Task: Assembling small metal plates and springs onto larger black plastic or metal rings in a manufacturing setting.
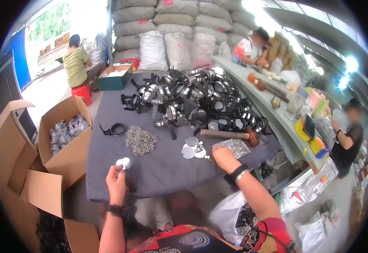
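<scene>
The left hand [116,177] holds a round piece [124,162], and the right hand [226,159] is by a clear bag [236,147].
The left hand pinches it, with little metal bits [141,141] just past that hand. The right hand is curled; I cannot tell if it holds anything. White discs [188,152] lie to its left.

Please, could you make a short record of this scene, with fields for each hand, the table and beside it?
Left hand: holds a round piece with white top
Right hand: at a clear bag; grip unclear
Middle of table: pile of small metal parts, pale discs, mallet
Far side: heap of black-and-silver rings
Left of table: open cardboard box
</scene>
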Motion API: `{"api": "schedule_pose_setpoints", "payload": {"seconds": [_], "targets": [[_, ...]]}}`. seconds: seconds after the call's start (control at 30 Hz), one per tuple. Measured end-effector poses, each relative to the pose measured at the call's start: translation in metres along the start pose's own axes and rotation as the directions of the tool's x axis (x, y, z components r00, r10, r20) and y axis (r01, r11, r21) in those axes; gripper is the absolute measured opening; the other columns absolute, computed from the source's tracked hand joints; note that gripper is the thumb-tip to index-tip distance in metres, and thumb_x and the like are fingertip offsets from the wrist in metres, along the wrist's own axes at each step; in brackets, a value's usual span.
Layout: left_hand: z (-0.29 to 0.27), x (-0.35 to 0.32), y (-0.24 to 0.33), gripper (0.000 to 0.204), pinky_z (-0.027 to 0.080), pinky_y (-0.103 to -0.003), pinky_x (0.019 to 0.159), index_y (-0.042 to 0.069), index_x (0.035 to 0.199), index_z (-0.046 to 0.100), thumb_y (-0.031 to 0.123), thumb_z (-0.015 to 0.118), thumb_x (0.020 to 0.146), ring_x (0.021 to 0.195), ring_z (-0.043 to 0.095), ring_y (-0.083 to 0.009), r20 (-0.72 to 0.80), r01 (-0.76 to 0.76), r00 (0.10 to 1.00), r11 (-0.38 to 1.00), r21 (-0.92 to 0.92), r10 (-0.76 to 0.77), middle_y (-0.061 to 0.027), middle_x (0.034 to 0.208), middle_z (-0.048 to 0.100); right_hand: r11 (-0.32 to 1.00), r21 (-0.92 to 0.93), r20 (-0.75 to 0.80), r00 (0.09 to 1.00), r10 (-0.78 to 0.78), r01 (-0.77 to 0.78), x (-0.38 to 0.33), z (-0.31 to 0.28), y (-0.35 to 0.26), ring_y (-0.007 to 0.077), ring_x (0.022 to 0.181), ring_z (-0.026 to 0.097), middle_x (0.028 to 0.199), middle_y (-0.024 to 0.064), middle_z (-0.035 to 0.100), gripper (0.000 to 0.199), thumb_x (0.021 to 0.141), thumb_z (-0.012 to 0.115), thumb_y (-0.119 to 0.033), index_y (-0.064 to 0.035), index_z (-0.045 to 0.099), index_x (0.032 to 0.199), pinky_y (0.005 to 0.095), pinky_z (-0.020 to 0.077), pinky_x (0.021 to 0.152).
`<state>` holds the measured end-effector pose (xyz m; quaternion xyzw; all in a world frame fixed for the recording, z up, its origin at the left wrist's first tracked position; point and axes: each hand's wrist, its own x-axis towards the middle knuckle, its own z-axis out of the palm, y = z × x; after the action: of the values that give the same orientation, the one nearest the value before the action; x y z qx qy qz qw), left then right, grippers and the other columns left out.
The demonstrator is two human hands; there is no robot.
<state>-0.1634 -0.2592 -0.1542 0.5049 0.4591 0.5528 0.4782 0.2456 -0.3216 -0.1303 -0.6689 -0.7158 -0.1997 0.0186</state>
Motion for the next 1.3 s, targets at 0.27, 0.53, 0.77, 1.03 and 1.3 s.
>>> {"api": "schedule_pose_setpoints", "payload": {"seconds": [0.27, 0.53, 0.77, 1.03, 1.3], "targets": [[0.001, 0.001, 0.002, 0.015, 0.035, -0.020, 0.035, 0.005, 0.101, 0.058, 0.002, 0.051, 0.089, 0.047, 0.041, -0.0022, 0.000, 0.008, 1.000, 1.000, 0.026, -0.008, 0.0036, 0.066, 0.049, 0.984, -0.052, 0.100, 0.981, -0.163, 0.169, 0.010, -0.001, 0.004, 0.0304, 0.072, 0.067, 0.079, 0.0179, 0.065, 0.012, 0.072, 0.059, -0.005, 0.0008, 0.063, 0.081, 0.0370, 0.0550, 0.062], [0.003, 0.002, 0.005, 0.016, 0.036, -0.020, 0.035, 0.004, 0.102, 0.058, 0.003, 0.050, 0.088, 0.045, 0.038, -0.0028, 0.003, 0.012, 1.000, 1.000, 0.023, -0.013, 0.0037, 0.062, 0.048, 0.993, 0.030, 0.051, 0.992, -0.119, 0.117, 0.008, 0.000, 0.016, 0.0327, 0.073, 0.065, 0.076, 0.0163, 0.063, 0.009, 0.073, 0.056, -0.004, -0.0002, 0.057, 0.081, 0.0413, 0.0534, 0.065], [-0.004, 0.001, 0.005, 0.017, 0.035, -0.020, 0.036, 0.004, 0.103, 0.058, 0.003, 0.051, 0.087, 0.045, 0.042, -0.0038, -0.006, 0.020, 1.000, 1.000, 0.018, -0.020, 0.0027, 0.063, 0.050, 0.924, 0.345, -0.114, 0.970, 0.213, -0.162, 0.013, 0.000, 0.003, 0.0402, 0.074, 0.061, 0.076, 0.0204, 0.061, 0.010, 0.073, 0.055, -0.001, 0.0007, 0.054, 0.083, 0.0464, 0.0497, 0.068], [0.005, 0.003, 0.006, 0.017, 0.037, -0.023, 0.039, 0.005, 0.104, 0.059, 0.009, 0.056, 0.087, 0.046, 0.044, -0.0051, 0.016, 0.062, 0.998, 0.997, 0.054, -0.063, 0.0023, 0.063, 0.052, -0.051, 0.990, 0.141, 0.951, 0.274, -0.132, 0.049, -0.038, -0.099, 0.0133, 0.062, 0.063, 0.074, 0.0062, 0.064, 0.007, 0.082, 0.057, 0.004, 0.0008, 0.058, 0.089, 0.0253, 0.0519, 0.055], [0.003, 0.006, -0.002, 0.013, 0.035, -0.021, 0.034, 0.008, 0.103, 0.058, 0.006, 0.053, 0.090, 0.042, 0.043, -0.0032, -0.023, 0.060, 0.998, 0.998, -0.003, -0.060, 0.0034, 0.060, 0.052, -0.494, 0.827, 0.298, 0.954, -0.020, -0.269, 0.085, -0.036, -0.233, 0.0172, 0.069, 0.065, 0.083, 0.0096, 0.065, 0.008, 0.088, 0.060, -0.006, 0.0006, 0.059, 0.093, 0.0300, 0.0569, 0.062]]}}
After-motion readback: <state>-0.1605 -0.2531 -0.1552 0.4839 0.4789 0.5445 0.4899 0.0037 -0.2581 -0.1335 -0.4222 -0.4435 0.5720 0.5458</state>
